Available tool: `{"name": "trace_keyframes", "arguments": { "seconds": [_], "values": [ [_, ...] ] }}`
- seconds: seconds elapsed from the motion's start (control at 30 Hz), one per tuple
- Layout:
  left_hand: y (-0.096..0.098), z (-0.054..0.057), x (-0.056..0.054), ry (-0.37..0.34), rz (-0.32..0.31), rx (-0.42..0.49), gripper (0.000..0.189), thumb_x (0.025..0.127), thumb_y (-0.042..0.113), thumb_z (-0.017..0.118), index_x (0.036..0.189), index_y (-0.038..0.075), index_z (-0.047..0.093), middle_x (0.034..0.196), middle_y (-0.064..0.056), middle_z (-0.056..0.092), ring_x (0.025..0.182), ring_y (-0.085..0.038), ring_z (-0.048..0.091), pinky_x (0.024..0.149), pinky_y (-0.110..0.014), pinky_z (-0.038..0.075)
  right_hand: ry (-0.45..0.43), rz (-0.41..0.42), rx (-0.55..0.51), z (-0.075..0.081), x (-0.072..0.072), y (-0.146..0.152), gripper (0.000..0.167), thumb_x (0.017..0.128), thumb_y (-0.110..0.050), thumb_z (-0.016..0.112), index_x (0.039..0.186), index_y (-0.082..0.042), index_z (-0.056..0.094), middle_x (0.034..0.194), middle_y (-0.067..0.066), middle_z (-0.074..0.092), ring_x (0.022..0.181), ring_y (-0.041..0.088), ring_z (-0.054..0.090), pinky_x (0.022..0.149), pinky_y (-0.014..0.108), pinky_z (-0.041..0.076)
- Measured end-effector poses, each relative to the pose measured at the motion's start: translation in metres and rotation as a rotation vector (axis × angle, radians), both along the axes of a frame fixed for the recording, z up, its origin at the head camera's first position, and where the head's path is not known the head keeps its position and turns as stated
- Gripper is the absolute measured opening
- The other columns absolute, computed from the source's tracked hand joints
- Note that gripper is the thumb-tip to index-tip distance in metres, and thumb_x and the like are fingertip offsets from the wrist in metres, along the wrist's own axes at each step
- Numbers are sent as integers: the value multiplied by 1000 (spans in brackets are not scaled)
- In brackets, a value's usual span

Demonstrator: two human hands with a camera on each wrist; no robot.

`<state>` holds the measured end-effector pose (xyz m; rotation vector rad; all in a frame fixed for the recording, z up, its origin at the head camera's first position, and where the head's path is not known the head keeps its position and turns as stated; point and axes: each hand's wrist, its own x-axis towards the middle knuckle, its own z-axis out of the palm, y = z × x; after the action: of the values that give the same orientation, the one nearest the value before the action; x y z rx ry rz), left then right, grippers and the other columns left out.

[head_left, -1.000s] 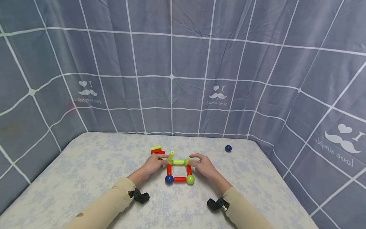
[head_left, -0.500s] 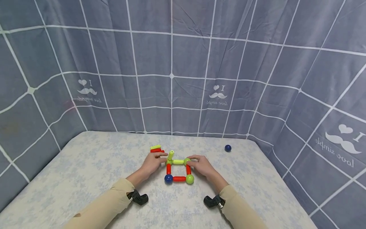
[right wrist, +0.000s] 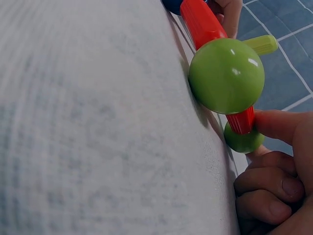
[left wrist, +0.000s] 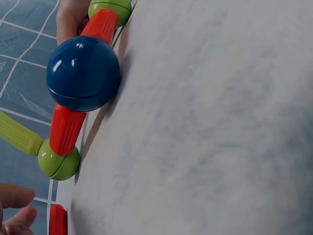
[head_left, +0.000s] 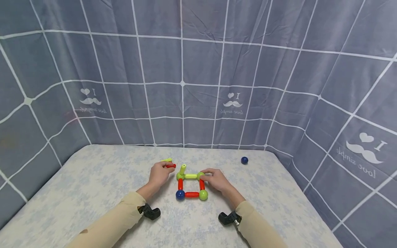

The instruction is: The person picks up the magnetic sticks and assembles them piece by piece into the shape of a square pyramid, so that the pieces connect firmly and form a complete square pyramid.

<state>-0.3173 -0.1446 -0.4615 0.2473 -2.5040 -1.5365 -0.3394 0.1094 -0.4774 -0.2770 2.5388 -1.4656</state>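
On the table lies a square of magnetic rods and balls: three red rods, a yellow-green rod, a blue ball and green balls at the other corners. From the far-left green ball another yellow-green rod sticks up at a tilt. My right hand pinches the far-right green ball between thumb and finger. My left hand is over the loose rods left of the square, its fingertips close to a red rod and partly hiding the pile.
A loose yellow-green rod shows behind my left hand. A single dark blue ball sits at the back right of the table. Grey-blue curtains with white lines stand around the table's far side and sides.
My left hand has left the far-left green ball and moved left and away to the loose rods. My right hand has closed in on the far-right green ball and stays there.
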Motion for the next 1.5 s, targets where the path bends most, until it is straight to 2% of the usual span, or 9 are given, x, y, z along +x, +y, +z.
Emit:
{"name": "trace_keyframes", "arguments": {
  "seconds": [0.1,0.3,0.47,0.73,1.03,1.23,1.37,1.5],
  "values": [
    [0,2,-2,-12,19,-47,25,89,13,73,112,3,76,118,-16,71,82,-21,59,63,-26,44,13,-3,14,0,0,-1,33,91,-36,73,118,-17,74,70,-4,46,55,12,37,54,27,33],
    [-2,2,-4,-41,63,-89,25,89,13,73,112,3,76,119,-18,71,98,-27,66,75,-34,54,20,-1,10,2,3,-2,32,91,-35,72,117,-17,74,65,-4,43,55,12,38,55,27,35],
    [-6,-2,-6,-69,88,-109,22,88,15,73,107,4,78,114,-17,73,99,-30,68,80,-40,53,21,-4,6,1,4,-3,32,91,-35,73,117,-17,74,68,-4,44,55,11,39,55,27,35],
    [-13,-6,-10,-88,94,-124,18,86,15,74,99,4,79,112,-17,73,99,-30,67,81,-42,52,20,0,-8,0,4,-3,32,90,-34,74,117,-17,74,52,-7,40,48,10,37,50,26,34],
    [-14,-5,-10,-123,76,-175,19,83,19,79,95,5,81,107,-15,75,94,-27,68,71,-34,48,19,-7,2,-3,6,-3,32,90,-36,74,116,-18,74,55,-8,40,51,10,38,52,26,35],
    [-15,-1,-9,-149,37,-234,16,80,20,80,86,5,81,100,-13,76,86,-24,66,63,-30,45,22,-10,2,-2,7,-4,32,90,-36,74,116,-17,74,54,-8,39,49,10,37,51,26,33],
    [-16,2,-10,-160,14,-285,18,79,22,81,80,5,80,86,-8,73,72,-21,61,57,-28,41,25,-16,6,-2,7,-3,33,90,-36,74,117,-16,74,54,-8,39,50,10,37,51,25,33],
    [-16,8,-11,-188,-20,-377,21,80,24,81,68,8,75,68,-2,67,57,-17,55,50,-27,36,19,-25,13,-1,7,-2,33,90,-35,74,117,-17,74,54,-8,39,49,10,37,51,25,33]
  ]
}}
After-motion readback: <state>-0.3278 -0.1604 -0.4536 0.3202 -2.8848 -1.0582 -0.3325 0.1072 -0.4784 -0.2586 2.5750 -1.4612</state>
